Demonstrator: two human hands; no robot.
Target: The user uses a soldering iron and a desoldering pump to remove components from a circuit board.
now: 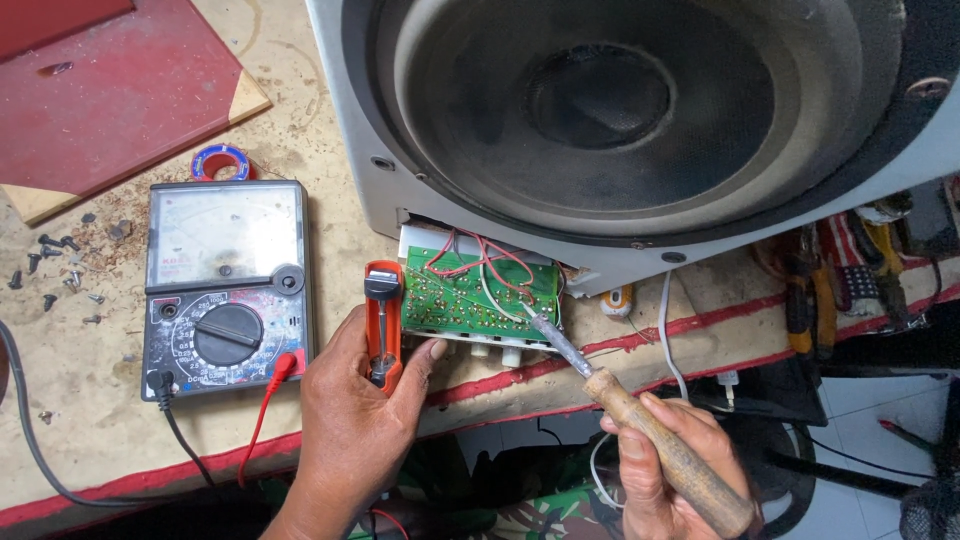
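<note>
your left hand (350,420) fingers grip the orange desoldering pump (383,322) upright, right hand (665,470) fingers grip the soldering iron (640,425), tip slanting up-left onto the green circuit board (480,295) just beyond both.

This is a small electronics repair workshop. A worn, dusty wooden bench (90,400) carries a grey analog multimeter (225,285) with red and black leads, scattered dark screws (50,265), a bare green circuit board (480,295) and an opened grey speaker cabinet (620,130).
</note>
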